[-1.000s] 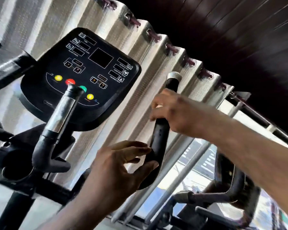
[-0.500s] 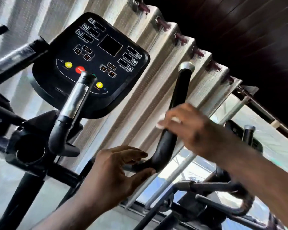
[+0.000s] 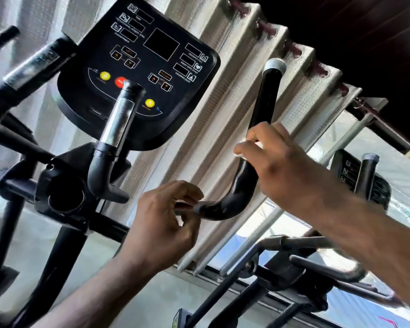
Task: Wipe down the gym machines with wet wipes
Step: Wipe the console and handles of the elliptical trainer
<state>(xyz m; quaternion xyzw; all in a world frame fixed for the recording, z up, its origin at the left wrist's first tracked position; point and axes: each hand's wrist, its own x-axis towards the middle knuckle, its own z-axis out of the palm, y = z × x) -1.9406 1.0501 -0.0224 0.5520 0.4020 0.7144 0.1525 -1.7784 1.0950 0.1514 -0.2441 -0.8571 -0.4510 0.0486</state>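
Cross-trainer (image 3: 64, 197) fills your view from below, its black console (image 3: 137, 74) at the upper left against a pale pleated curtain (image 3: 223, 129). A second machine (image 3: 360, 181) stands beyond the right side by the window.

Your work is on the right handlebar (image 3: 266, 102), the curved black bar rising to a silver cap. Your right hand (image 3: 287, 166) is wrapped round it at mid-height, fingers curled tight, with the white wet wipe (image 3: 258, 145) pressed between fingers and bar. Only a small fold of the wipe shows by your fingertips. Your left hand (image 3: 161, 223) pinches the bar's lower end between thumb and fingers, just past the bend, steadying it.

A second ago your right hand sat close under the cap; since then it has slid down towards the bend, leaving the glossy upper stretch bare. I judge the top part wiped, while the bend and the lower end under your left hand remain. The left handlebar (image 3: 118, 124), in front of the console, is untouched by either hand.

On the console you can read TIME, DISTANCE, HEART RATE and CALORIES beside dark windows. The red button (image 3: 119, 82) shows only "ST", the rest hidden by the left handlebar. No brand is legible.
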